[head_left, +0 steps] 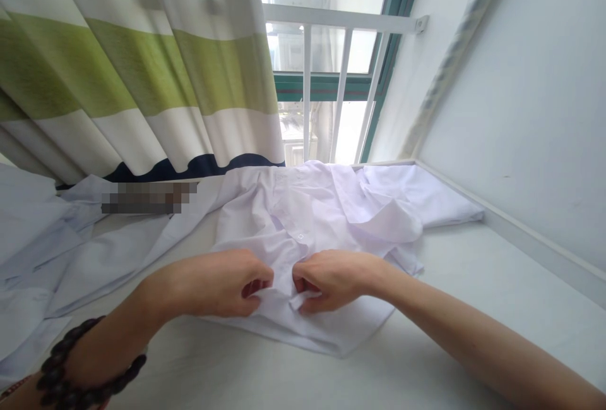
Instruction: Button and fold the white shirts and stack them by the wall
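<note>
Fingers of my left hand (pixel 222 283) and right hand (pixel 334 278) were curled shut, pinching the front edge of the white shirt (pixel 303 208) lying on the table (pixel 473 283) near me; fastening seemed in hand, and I judged the next move needed aligned edges.

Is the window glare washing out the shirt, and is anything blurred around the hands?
Head view: the window is blown out, yet the white shirt shows its folds; left hand and right hand are sharp; a pixelated patch masks something at left.
</note>
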The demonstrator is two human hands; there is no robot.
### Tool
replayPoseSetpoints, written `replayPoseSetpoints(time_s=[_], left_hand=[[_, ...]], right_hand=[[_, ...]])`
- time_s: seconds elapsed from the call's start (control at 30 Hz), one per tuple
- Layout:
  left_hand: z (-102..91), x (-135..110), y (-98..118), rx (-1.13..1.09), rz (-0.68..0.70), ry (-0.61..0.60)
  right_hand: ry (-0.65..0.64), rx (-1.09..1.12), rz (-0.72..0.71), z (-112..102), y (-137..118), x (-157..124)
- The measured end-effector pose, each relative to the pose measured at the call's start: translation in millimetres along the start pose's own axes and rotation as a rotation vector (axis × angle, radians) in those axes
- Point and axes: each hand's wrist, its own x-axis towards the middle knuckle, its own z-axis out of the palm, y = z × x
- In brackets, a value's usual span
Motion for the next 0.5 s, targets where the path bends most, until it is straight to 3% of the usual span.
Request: replayPoseSetpoints(time_s=[0.17,0.3,0.4,0.5], left_hand=[[-1.2,-1.8,8.0,-0.062,0.039,-0.049],[-8.4,-9.5,25.2,-0.017,0.123,0.012],[-11.2,-15.7,33.6,0.039,0.191,0.093],[-10.7,-19.6,35.8,0.121,0.241,0.206]], right_hand=[[-0.039,0.141,-0.049,-21.7,5.2,-13.2],[0.206,0.345,-0.071,-54.1,6.3,-40.7],[0.393,0.493,-0.120,-64.1,-1.4,-51.7],[0.359,0.486,-0.119,-60.5,-12.9,-49.6]])
